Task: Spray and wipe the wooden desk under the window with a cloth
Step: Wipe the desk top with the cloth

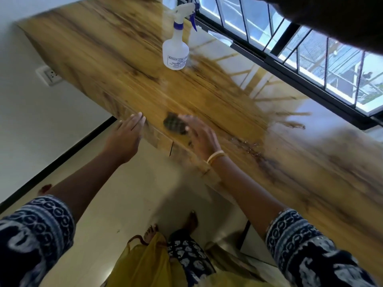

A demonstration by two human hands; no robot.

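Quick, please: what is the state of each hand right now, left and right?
Left hand: open, empty, fingers spread by the desk edge.
Right hand: flat on the desk, against a small dark cloth; grip cannot be told.

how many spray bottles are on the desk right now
1. The spray bottle stands upright on the wooden desk, toward the window side. No other shows, though the frame cuts off part of the desk.

right hand (pixel 199 137) on cloth (pixel 173 123) | desk (pixel 128 65) | spray bottle (pixel 176 48) upright
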